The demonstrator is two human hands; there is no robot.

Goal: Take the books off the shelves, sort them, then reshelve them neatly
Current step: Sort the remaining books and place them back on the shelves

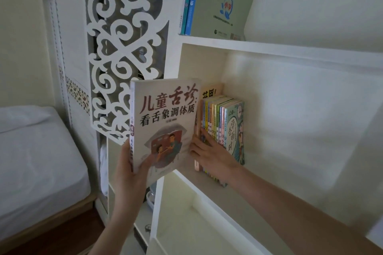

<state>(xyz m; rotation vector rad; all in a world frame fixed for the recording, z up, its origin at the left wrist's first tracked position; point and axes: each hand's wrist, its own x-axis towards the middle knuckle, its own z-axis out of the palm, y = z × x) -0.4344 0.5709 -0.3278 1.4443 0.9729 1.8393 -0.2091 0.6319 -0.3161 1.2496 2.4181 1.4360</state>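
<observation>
Right hand point(209, 155) flat, fingers straight, pressed on the spines of the row of thin children's books point(223, 122) on the middle shelf point(209, 187). Left hand point(129, 163) gripping a cream paperback point(163, 122) by its spine, upright, just left of the row. Reshelving, seemingly; next, slide it in beside the row.

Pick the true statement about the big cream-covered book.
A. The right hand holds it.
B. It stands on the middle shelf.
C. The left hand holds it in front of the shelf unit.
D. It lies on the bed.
C: the left hand grips the big cream book at its lower spine corner, while the right hand only touches the row of thin books on the middle shelf.
</observation>
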